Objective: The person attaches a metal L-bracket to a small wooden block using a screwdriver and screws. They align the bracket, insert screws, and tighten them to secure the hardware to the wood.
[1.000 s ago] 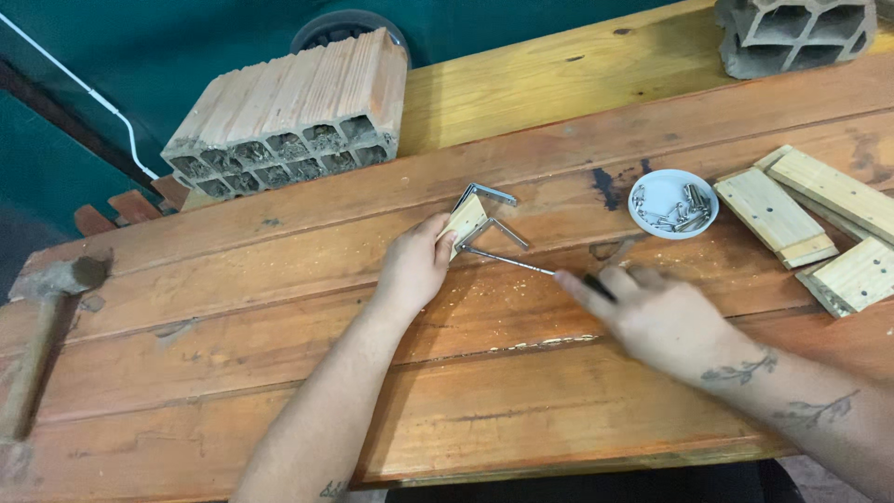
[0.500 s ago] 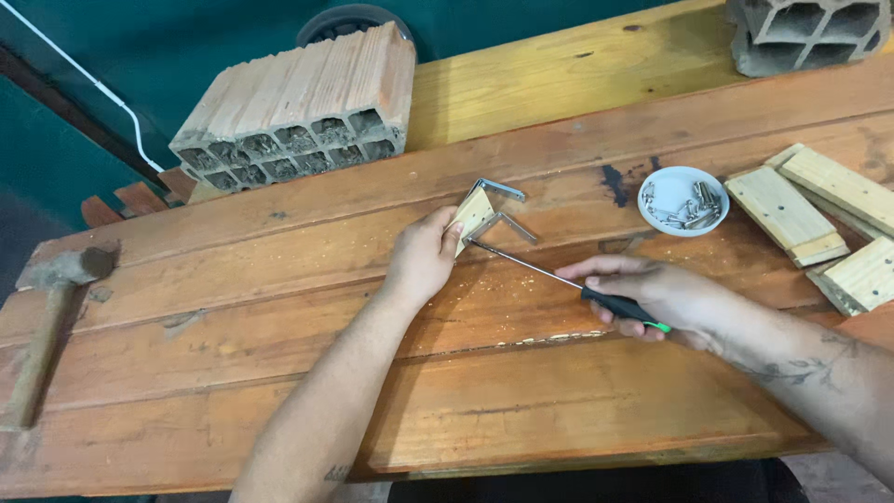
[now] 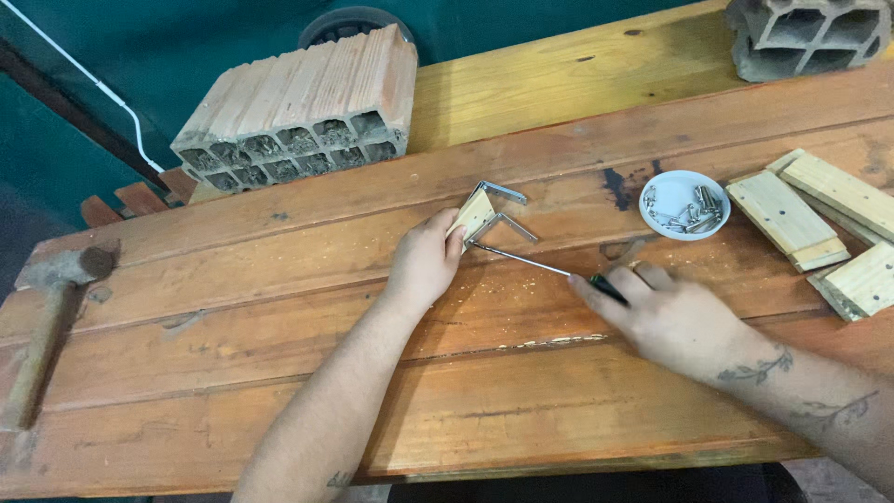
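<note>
The left hand (image 3: 424, 265) reaches across the plank table (image 3: 279, 401), its grip pinching a small pale wood block (image 3: 473, 214) fitted with thin metal angle brackets (image 3: 503, 194). The right hand (image 3: 675, 317) curls tight round a slim steel screwdriver (image 3: 531, 261), tip at the block.

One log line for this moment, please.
left hand steadies wood block with metal brackets | right hand holds screwdriver, tip at bracket

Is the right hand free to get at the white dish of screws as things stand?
Probably yes. The white dish sits open on the bench just beyond the right hand, with nothing between them, but that hand is holding the screwdriver, so it would need to let go first.
</note>
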